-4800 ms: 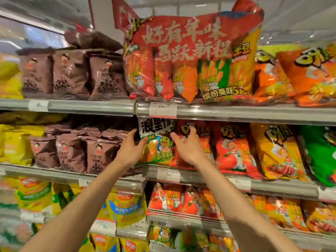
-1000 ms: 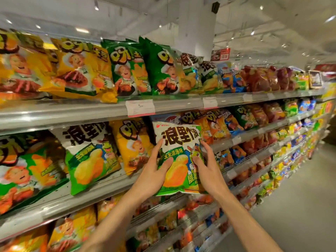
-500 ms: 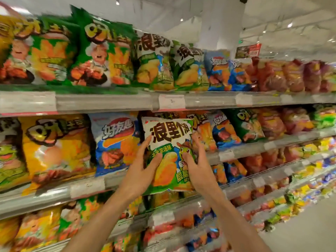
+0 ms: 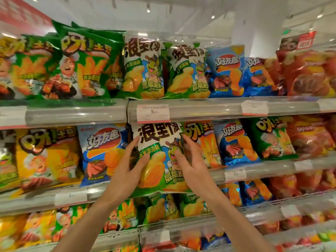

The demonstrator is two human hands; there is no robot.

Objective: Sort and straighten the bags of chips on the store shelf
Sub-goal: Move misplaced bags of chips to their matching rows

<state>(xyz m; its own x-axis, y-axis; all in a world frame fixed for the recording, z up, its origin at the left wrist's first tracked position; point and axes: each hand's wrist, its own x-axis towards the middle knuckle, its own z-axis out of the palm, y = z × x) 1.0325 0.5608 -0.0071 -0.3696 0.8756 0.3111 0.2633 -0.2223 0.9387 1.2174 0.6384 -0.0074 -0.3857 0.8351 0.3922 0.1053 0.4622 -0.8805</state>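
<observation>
Two hands grip one green-and-white chip bag (image 4: 160,157) at centre frame, upright against the middle shelf (image 4: 263,170): the left hand (image 4: 127,171) has its fingers (image 4: 134,144) spread along the bag's left edge, and the right hand (image 4: 192,160) has its fingers (image 4: 177,155) curled over the right edge. Immediately left of the held bag stands a blue bag (image 4: 103,153) and immediately right an orange bag (image 4: 203,142), both touching it. Directly above, on the top shelf (image 4: 200,108), two matching green-and-white bags (image 4: 143,70) stand side by side behind a price tag (image 4: 153,113).
</observation>
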